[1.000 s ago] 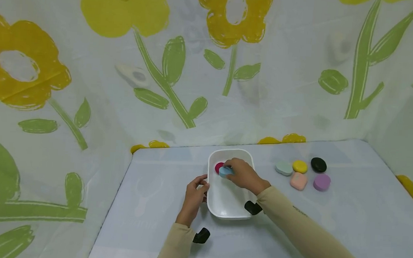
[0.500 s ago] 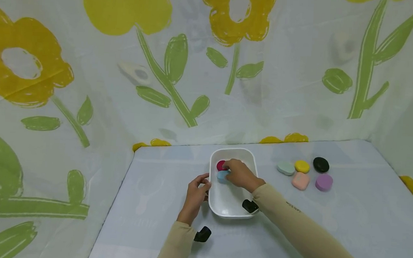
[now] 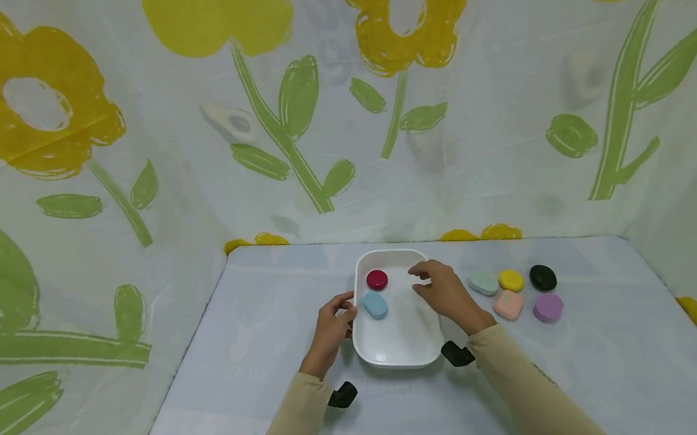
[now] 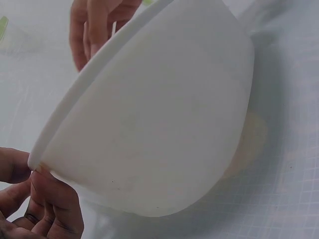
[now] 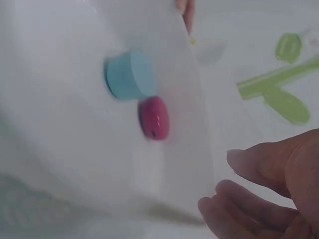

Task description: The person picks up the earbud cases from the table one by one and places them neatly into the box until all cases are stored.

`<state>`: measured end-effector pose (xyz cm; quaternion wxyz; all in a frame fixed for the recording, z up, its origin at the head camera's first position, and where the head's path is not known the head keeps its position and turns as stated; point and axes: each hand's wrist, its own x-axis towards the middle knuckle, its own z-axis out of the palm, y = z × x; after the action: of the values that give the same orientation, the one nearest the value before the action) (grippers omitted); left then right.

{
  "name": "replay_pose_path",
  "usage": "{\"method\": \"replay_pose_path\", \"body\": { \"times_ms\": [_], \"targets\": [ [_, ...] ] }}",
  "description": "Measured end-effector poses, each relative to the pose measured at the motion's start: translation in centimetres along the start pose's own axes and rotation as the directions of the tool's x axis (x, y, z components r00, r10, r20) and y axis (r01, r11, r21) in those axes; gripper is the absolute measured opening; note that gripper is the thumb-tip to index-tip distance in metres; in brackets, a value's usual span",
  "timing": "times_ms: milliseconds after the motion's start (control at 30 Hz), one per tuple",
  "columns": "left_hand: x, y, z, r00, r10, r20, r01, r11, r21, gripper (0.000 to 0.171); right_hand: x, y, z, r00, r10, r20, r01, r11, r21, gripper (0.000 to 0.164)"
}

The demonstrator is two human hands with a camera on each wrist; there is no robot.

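Note:
A white rectangular tub [image 3: 400, 338] with rounded corners stands on the table. Inside, near its left wall, lie a glossy crimson round piece [image 3: 377, 280] and a light blue rounded block [image 3: 375, 305]. In the right wrist view, the blue block [image 5: 130, 74] looks thick and flat-faced, right beside the crimson piece [image 5: 154, 118]. My left hand [image 3: 329, 331] pinches the tub's left rim; the left wrist view shows thumb and fingers [image 4: 56, 196] on either side of the edge. Over the tub's right rim hovers my right hand [image 3: 448, 292], fingers loosely bent, with nothing between them.
Right of the tub lie several small pieces: pale green [image 3: 484, 283], yellow [image 3: 511, 280], peach [image 3: 508, 305], purple [image 3: 548, 307] and black [image 3: 543, 277]. A white flower-printed sheet [image 3: 483, 139] hangs behind and at the sides of the table [image 3: 247, 343].
My right hand has set the blue block down near the crimson piece, let go of it and moved right toward the tub's rim. The left hand keeps its hold on the tub.

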<state>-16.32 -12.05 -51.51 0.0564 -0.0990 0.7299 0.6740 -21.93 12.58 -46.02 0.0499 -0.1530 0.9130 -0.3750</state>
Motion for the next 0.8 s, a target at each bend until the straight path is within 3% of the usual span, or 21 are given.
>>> {"method": "replay_pose_path", "body": {
  "times_ms": [300,467,633,700,800],
  "targets": [
    [-0.1,0.1,0.1,1.0,0.001,-0.004,-0.001,1.0,-0.001,0.042,-3.9,3.9,-1.7,0.983,0.034,-0.183,-0.019,0.997,0.081,0.031],
    [-0.2,0.1,0.1,1.0,-0.008,-0.009,0.008,1.0,0.002,0.042,-6.0,6.7,-1.8,0.962,0.053,-0.266,-0.043,0.998,0.043,0.034],
    [-0.2,0.2,0.2,1.0,-0.006,-0.005,0.006,1.0,-0.001,0.043,-7.7,8.9,-2.7,0.928,0.081,-0.364,-0.089,0.996,-0.005,0.034],
    [-0.2,0.4,0.3,1.0,-0.004,-0.005,0.004,1.0,-0.003,0.042,-8.1,9.7,-3.0,0.912,0.039,-0.409,-0.058,0.998,-0.034,0.03],
    [-0.3,0.5,0.2,1.0,-0.002,-0.007,0.002,1.0,-0.005,0.042,-8.4,11.0,-3.4,0.886,-0.108,-0.45,0.033,0.985,-0.17,0.014]
  ]
}}
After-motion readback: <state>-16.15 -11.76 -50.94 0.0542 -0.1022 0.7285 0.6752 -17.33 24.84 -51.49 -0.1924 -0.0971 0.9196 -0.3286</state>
